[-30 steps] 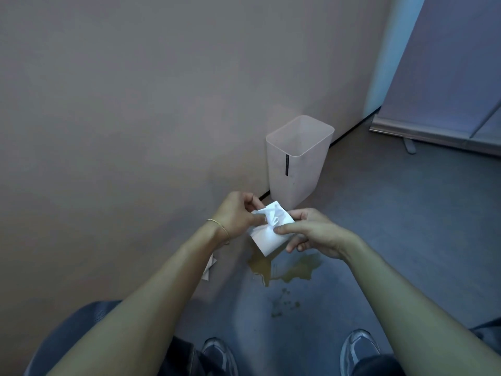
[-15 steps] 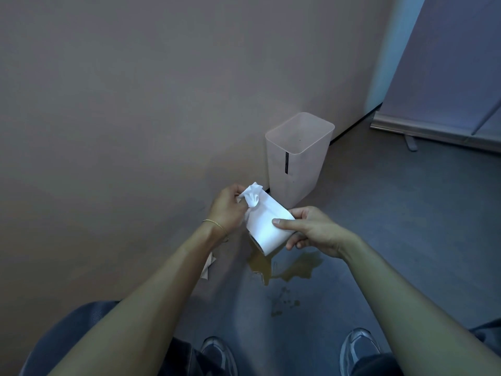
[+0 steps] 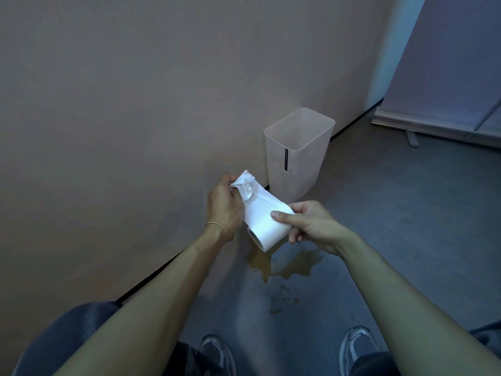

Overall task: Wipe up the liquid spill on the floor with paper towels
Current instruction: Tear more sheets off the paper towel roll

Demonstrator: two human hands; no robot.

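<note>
A brownish liquid spill point(image 3: 284, 264) lies on the grey floor near the wall, with small droplets trailing toward my feet. Above it I hold a white paper towel roll point(image 3: 267, 226). My right hand point(image 3: 309, 226) grips the roll, thumb laid across its top. My left hand point(image 3: 225, 204) pinches the bunched loose end of the paper point(image 3: 245, 183), drawn out up and to the left from the roll.
A pale, open-topped waste bin point(image 3: 295, 156) stands against the wall just beyond the spill. The wall point(image 3: 135, 104) runs along the left. A banner stand base point(image 3: 433, 128) sits at the far right. My two shoes point(image 3: 217, 354) are at the bottom edge.
My left hand has pulled the paper's end up and leftward, away from the roll, so a longer strip is now stretched between my hands. My right hand stayed nearly in place.
</note>
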